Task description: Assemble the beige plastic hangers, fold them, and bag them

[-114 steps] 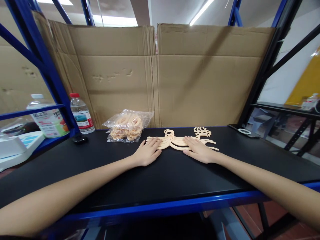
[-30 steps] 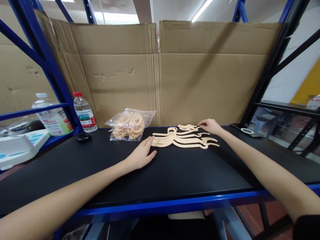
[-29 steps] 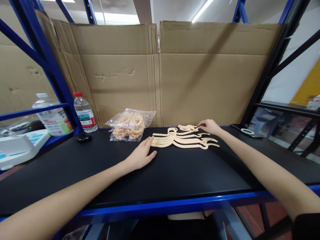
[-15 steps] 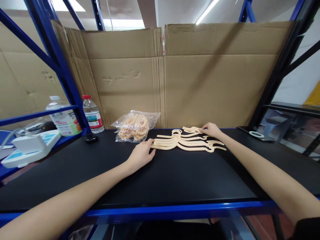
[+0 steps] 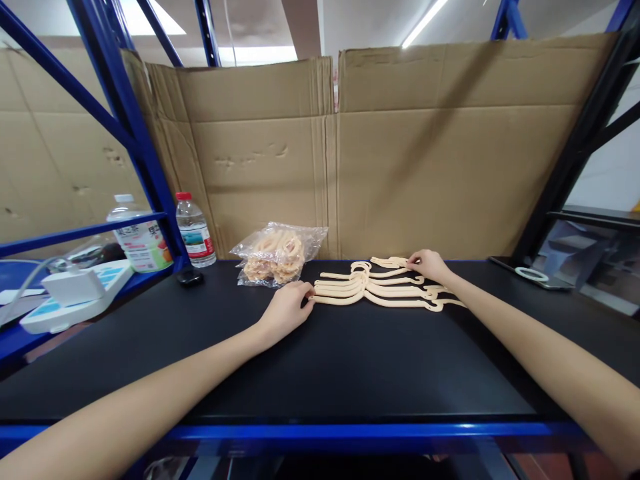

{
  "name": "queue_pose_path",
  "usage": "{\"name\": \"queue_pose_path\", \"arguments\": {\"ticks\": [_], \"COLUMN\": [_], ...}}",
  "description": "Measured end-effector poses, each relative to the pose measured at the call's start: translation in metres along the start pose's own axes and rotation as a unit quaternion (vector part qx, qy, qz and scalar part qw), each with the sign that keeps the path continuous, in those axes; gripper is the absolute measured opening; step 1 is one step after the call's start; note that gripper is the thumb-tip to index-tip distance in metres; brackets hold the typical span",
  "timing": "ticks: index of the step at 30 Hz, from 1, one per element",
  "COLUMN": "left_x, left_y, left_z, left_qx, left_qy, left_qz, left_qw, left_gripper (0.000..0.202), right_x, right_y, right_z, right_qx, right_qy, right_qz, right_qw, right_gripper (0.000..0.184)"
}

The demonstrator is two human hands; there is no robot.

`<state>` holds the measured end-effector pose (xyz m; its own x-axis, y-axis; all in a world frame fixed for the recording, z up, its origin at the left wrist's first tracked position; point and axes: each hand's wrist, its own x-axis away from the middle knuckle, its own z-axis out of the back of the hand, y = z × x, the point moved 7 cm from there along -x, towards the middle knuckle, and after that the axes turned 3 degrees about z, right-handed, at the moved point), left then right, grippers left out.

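Several cream strips shaped like clothes hangers point(image 5: 345, 293) lie overlapped on the black tabletop, their curved arms spreading left and right from a middle with looped hooks. My left hand point(image 5: 287, 310) rests at their left ends, thumb and forefinger closed on the tip of the nearest arm. At the far right side, my right hand point(image 5: 427, 263) pinches the end of one of the back arms. Its fingers partly cover a smaller curved piece point(image 5: 387, 262) behind the others. My right wrist hides some of the right-hand tips.
A clear plastic bag point(image 5: 275, 257) of similar cream pieces lies behind my left hand. Farther left stand a red-capped water bottle point(image 5: 196, 233), a small black object point(image 5: 190, 277) and a white power strip point(image 5: 80, 300). A cardboard wall point(image 5: 440, 153) closes the back. A white ring point(image 5: 531, 274) lies right.
The view has shifted slightly, so everything sits a little farther right. My left thumb and forefinger have closed on the near arm's tip. My right hand stays at the back arms.
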<state>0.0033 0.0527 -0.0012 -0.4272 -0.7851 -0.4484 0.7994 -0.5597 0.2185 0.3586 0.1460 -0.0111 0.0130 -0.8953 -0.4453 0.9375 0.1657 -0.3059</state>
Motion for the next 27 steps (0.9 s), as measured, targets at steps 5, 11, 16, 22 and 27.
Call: {"name": "queue_pose_path", "arguments": {"ticks": [5,11,16,22,27], "left_x": [0.003,0.008,0.018,0.020,0.020], "left_y": [0.007,0.025,0.054,0.052,0.052], "left_z": [0.013,0.012,-0.002,0.004,-0.001], "left_qx": [0.079,0.350,0.542,0.606,0.639], "left_qy": [0.061,0.033,-0.093,-0.053,-0.089], "left_qz": [-0.001,0.036,0.083,0.082,0.070], "left_qw": [0.995,0.936,0.831,0.790,0.761], "left_gripper": [0.027,0.035,0.047,0.026,0.032], "right_x": [0.003,0.030,0.087,0.122,0.125], "right_y": [-0.007,-0.065,-0.161,-0.203,-0.200], "right_z": [0.024,0.046,0.026,0.005,0.008], "right_qx": [-0.054,-0.329,-0.522,-0.529,-0.561], "right_qy": [0.028,0.027,-0.080,-0.160,-0.187], "right_qz": [-0.030,-0.010,0.031,0.041,0.016], "right_qw": [0.998,0.944,0.849,0.832,0.806], "right_gripper": [0.009,0.024,0.030,0.024,0.022]}}
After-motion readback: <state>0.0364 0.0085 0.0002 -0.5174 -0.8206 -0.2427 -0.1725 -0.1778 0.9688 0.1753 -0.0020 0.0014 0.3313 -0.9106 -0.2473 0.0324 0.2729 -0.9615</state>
